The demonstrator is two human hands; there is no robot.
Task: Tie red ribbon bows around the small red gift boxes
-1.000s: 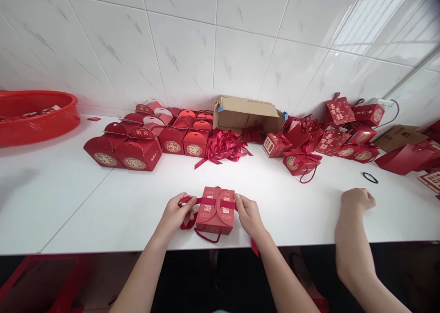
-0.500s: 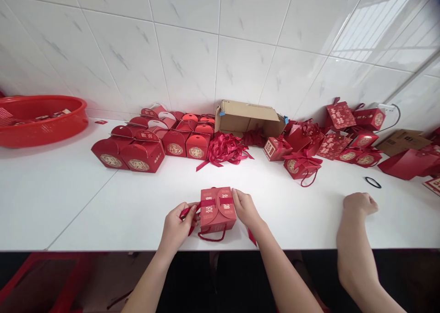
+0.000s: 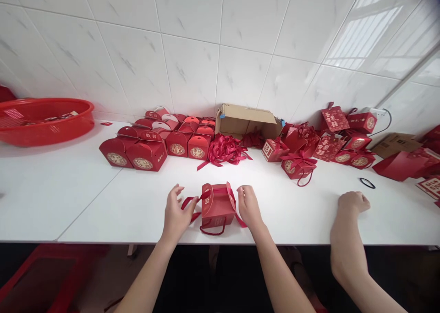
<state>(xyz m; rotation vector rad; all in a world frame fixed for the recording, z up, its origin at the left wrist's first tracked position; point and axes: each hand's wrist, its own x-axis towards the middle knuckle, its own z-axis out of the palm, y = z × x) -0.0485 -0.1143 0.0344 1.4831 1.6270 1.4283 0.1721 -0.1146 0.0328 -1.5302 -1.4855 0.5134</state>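
Note:
A red gift box (image 3: 217, 211) stands on the table near its front edge, its two rounded top flaps raised and apart. A red ribbon (image 3: 187, 201) crosses its top and trails down both sides. A twisted red cord handle (image 3: 213, 233) hangs at the front. On the left side, my left hand (image 3: 178, 214) has its fingers spread, with the thumb against the loose ribbon. To the right of the box, my right hand (image 3: 250, 206) is closed with curled fingers beside the ribbon; what it holds, if anything, is hidden.
Several red boxes (image 3: 146, 156) stand at the back left, beside a pile of ribbons (image 3: 227, 149) and a cardboard box (image 3: 249, 120). A bow-tied box (image 3: 298, 167) sits farther right. A red plastic basket (image 3: 51, 132) is far left; another person's fist (image 3: 354, 203) rests at right.
The box's top flaps have come up and apart, and the ribbon over them is slack. My left fingers have spread, and my right hand has moved slightly away from the box.

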